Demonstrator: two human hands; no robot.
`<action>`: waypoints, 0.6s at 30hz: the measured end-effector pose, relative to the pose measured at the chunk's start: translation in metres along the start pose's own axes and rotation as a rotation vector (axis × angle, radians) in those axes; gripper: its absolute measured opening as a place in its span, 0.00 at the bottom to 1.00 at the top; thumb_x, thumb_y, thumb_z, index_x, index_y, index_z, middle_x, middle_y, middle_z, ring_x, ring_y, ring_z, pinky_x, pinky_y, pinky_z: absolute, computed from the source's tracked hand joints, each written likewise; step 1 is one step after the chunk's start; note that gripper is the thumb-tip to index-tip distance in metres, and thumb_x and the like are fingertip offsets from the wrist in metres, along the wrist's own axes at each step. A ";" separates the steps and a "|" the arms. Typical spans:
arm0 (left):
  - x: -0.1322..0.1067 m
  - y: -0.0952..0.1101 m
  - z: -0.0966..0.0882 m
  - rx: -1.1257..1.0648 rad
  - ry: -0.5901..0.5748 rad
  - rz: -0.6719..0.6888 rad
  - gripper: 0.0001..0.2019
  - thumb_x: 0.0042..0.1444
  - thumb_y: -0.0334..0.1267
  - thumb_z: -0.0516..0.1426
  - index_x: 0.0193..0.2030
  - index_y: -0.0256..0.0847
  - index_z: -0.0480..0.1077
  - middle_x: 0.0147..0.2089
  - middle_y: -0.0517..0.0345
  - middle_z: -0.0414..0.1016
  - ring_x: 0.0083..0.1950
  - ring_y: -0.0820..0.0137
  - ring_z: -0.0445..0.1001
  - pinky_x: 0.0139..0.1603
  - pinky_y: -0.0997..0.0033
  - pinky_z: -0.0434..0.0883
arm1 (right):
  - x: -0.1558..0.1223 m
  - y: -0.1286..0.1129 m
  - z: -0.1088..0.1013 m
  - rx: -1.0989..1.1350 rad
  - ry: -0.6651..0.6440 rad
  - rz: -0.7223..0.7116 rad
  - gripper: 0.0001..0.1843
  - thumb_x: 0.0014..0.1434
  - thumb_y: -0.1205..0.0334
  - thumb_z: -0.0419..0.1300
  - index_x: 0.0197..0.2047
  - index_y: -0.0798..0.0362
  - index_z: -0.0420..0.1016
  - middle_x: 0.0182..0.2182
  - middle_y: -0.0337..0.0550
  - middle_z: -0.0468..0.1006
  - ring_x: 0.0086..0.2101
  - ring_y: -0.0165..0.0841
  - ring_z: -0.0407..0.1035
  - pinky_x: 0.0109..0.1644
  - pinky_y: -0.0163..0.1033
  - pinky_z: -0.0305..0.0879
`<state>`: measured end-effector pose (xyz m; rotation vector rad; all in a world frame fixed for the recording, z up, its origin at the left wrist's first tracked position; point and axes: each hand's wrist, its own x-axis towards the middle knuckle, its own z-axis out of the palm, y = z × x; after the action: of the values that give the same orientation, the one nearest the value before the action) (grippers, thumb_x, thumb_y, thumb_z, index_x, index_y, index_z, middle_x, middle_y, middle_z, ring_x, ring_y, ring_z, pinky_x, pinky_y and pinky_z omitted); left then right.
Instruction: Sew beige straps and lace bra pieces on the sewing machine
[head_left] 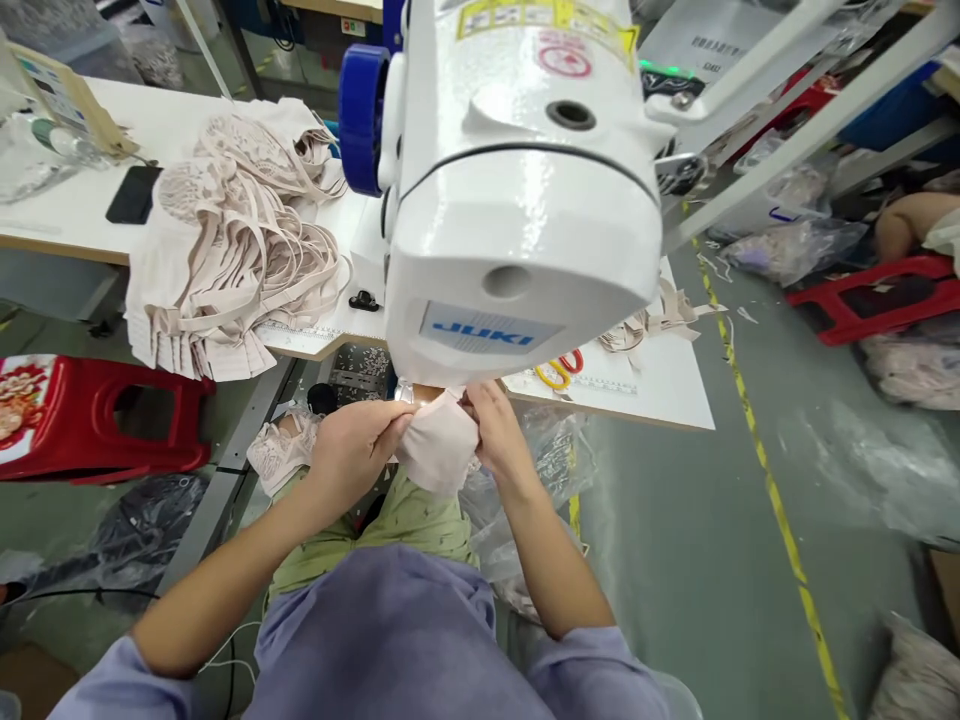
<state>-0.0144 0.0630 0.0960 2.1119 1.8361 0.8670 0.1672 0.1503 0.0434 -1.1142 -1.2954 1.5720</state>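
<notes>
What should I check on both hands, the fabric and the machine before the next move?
1. Left hand gripping the beige fabric piece: ok, thumb and fingers pinch its left side.
2. Right hand on the fabric: ok, fingertips hold its upper right edge.
3. Needle position: cannot tell, the JUKI sewing machine head hides it.
4. Scissors away from the hands: ok, they lie on the white tabletop.
5. Garment pile apart from the held piece: ok.
</notes>
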 end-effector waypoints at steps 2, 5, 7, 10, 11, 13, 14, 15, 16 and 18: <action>-0.007 0.000 -0.005 -0.074 -0.061 -0.047 0.15 0.70 0.41 0.49 0.45 0.43 0.77 0.42 0.59 0.83 0.40 0.70 0.80 0.40 0.73 0.71 | -0.020 0.011 -0.001 0.123 -0.044 0.086 0.20 0.59 0.41 0.59 0.42 0.49 0.69 0.28 0.37 0.73 0.25 0.31 0.67 0.29 0.34 0.66; -0.021 0.002 -0.006 -0.029 -0.136 -0.038 0.15 0.68 0.46 0.51 0.51 0.41 0.74 0.41 0.56 0.82 0.41 0.67 0.79 0.41 0.69 0.71 | -0.053 0.024 -0.005 0.108 -0.055 0.001 0.15 0.59 0.45 0.61 0.38 0.49 0.71 0.25 0.36 0.71 0.22 0.29 0.65 0.25 0.33 0.65; -0.030 0.005 -0.001 0.045 -0.171 0.076 0.23 0.62 0.53 0.57 0.56 0.38 0.70 0.45 0.50 0.80 0.46 0.61 0.77 0.46 0.62 0.72 | -0.074 0.030 -0.008 -0.066 -0.072 -0.201 0.10 0.62 0.51 0.61 0.37 0.48 0.74 0.28 0.39 0.75 0.26 0.32 0.71 0.29 0.37 0.70; -0.037 0.008 0.013 0.111 -0.209 0.332 0.17 0.62 0.48 0.58 0.49 0.36 0.72 0.39 0.51 0.79 0.43 0.62 0.74 0.47 0.60 0.70 | -0.097 0.034 -0.014 -0.408 -0.145 -0.668 0.05 0.61 0.63 0.63 0.39 0.44 0.79 0.35 0.41 0.82 0.35 0.36 0.78 0.37 0.40 0.75; -0.038 0.007 0.017 0.133 -0.198 0.399 0.11 0.65 0.42 0.56 0.44 0.38 0.74 0.33 0.55 0.77 0.38 0.65 0.73 0.43 0.63 0.69 | -0.102 0.035 -0.015 -0.476 -0.161 -0.798 0.08 0.60 0.66 0.64 0.41 0.43 0.80 0.37 0.41 0.83 0.36 0.36 0.79 0.38 0.40 0.75; -0.038 0.005 0.023 0.177 -0.144 0.491 0.11 0.66 0.34 0.51 0.35 0.40 0.73 0.25 0.60 0.73 0.30 0.69 0.68 0.36 0.67 0.66 | -0.107 0.035 -0.019 -0.533 -0.171 -0.933 0.13 0.58 0.70 0.65 0.45 0.44 0.80 0.38 0.41 0.84 0.37 0.37 0.79 0.39 0.39 0.76; -0.037 0.003 0.024 0.195 -0.113 0.516 0.13 0.66 0.32 0.50 0.33 0.40 0.73 0.24 0.61 0.72 0.28 0.70 0.67 0.35 0.68 0.65 | -0.108 0.035 -0.020 -0.545 -0.173 -0.956 0.15 0.58 0.70 0.65 0.46 0.45 0.80 0.38 0.42 0.84 0.38 0.38 0.80 0.39 0.39 0.77; -0.037 0.002 0.024 0.209 -0.084 0.527 0.13 0.66 0.31 0.50 0.33 0.40 0.73 0.24 0.61 0.72 0.28 0.70 0.67 0.35 0.68 0.65 | -0.108 0.034 -0.021 -0.554 -0.180 -0.971 0.16 0.58 0.71 0.65 0.48 0.46 0.80 0.38 0.43 0.84 0.38 0.38 0.80 0.39 0.39 0.77; -0.036 0.001 0.024 0.215 -0.063 0.530 0.13 0.66 0.31 0.50 0.33 0.40 0.73 0.25 0.61 0.73 0.29 0.70 0.67 0.35 0.68 0.64 | -0.108 0.034 -0.022 -0.563 -0.191 -0.988 0.17 0.58 0.72 0.65 0.49 0.47 0.80 0.38 0.44 0.84 0.39 0.38 0.80 0.40 0.39 0.77; -0.036 0.000 0.022 0.210 -0.023 0.532 0.13 0.66 0.30 0.50 0.32 0.41 0.73 0.25 0.61 0.73 0.29 0.71 0.67 0.35 0.69 0.64 | -0.107 0.032 -0.023 -0.582 -0.209 -1.037 0.18 0.59 0.73 0.64 0.51 0.48 0.79 0.38 0.44 0.84 0.40 0.39 0.80 0.41 0.39 0.77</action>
<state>-0.0044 0.0337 0.0682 2.7951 1.4185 0.7672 0.2191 0.0506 0.0245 -0.3960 -2.0795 0.5417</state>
